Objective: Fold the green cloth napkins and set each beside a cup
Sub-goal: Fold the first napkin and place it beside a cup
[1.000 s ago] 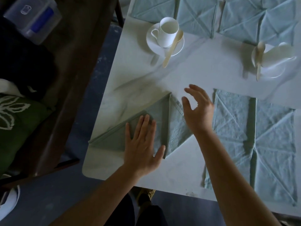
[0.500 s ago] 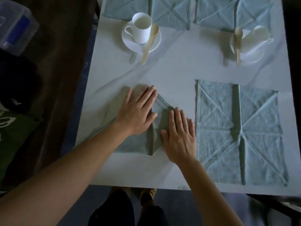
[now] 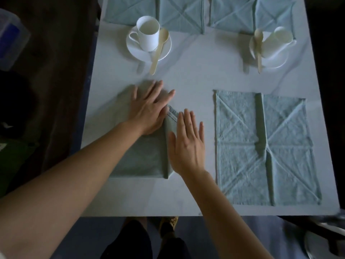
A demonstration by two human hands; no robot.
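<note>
— Well, whereabouts on the table, the folded napkin?
— Near-left part, close to the front edge. Dull sage green, doubled into a thick wedge: wide at the near end, narrower toward the far end. Hemmed flap turned up along the right side, between the two hands.
— And the hands?
— Left hand laid flat on the far part of the cloth, fingers straight and spread, tips reaching past it. Right hand flat as well, fingers together, pressing along the right edge. Gripping nothing, either one.
— Other cloths?
— Open napkin to the right, well apart: paler green, creased in crosses and diagonals, with a folded strip down the middle. Far napkins along the back edge, creased alike.
— Cups?
— White cup upright on a saucer beyond the folded napkin, wooden spoon leaning across the rim. Second cup far right, tilted by the look of it.
</note>
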